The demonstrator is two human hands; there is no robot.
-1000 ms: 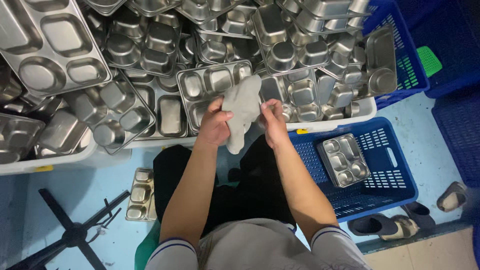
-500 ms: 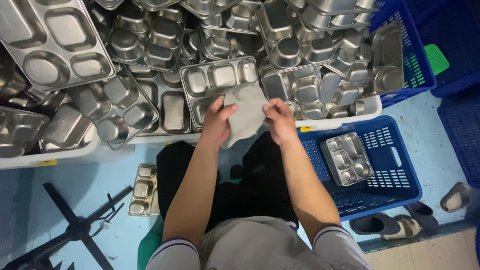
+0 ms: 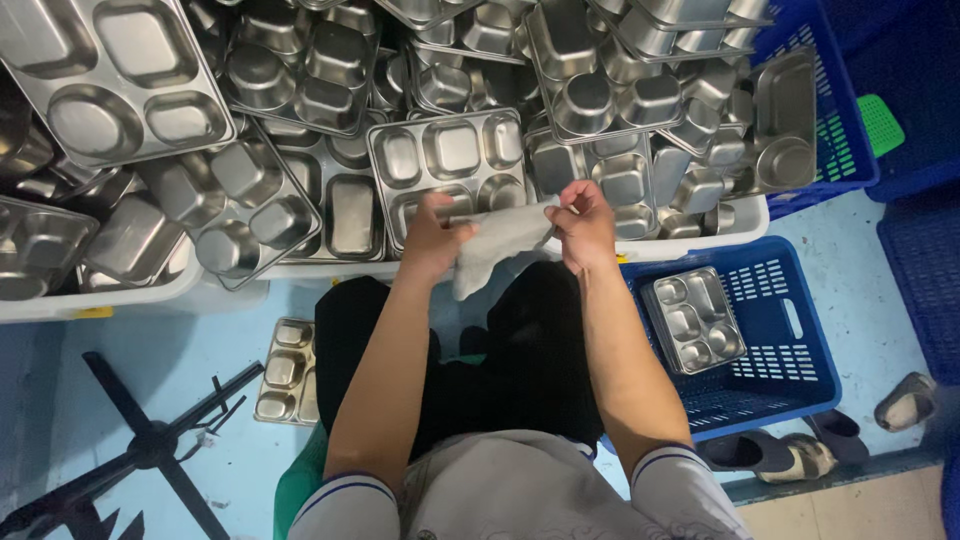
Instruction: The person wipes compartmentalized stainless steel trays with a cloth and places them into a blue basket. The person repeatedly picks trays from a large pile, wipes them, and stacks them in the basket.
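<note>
I hold a soft grey cloth [image 3: 492, 250] stretched between my two hands, just over the near edge of a steel tray [image 3: 450, 165]. The cloth is limp and creased, its loose end hanging down toward my lap. My left hand [image 3: 432, 238] is bunched around one end, fingers curled tight into the fabric. My right hand [image 3: 583, 222] pinches the other end between thumb and fingertips.

The tray under the cloth is shiny stamped metal with five hollows, square and rounded. It lies on top of a big heap of the same trays [image 3: 300, 100], tipped every way, filling white tubs [image 3: 180, 290].

To my right a blue plastic crate [image 3: 790, 350] with slotted walls holds one tray [image 3: 692, 320]. Another tray [image 3: 285, 372] lies on the pale blue floor [image 3: 200, 350] by my left knee. A black star-shaped stand [image 3: 150, 445] lies further left, and sandals [image 3: 780, 452] sit beyond the crate.
</note>
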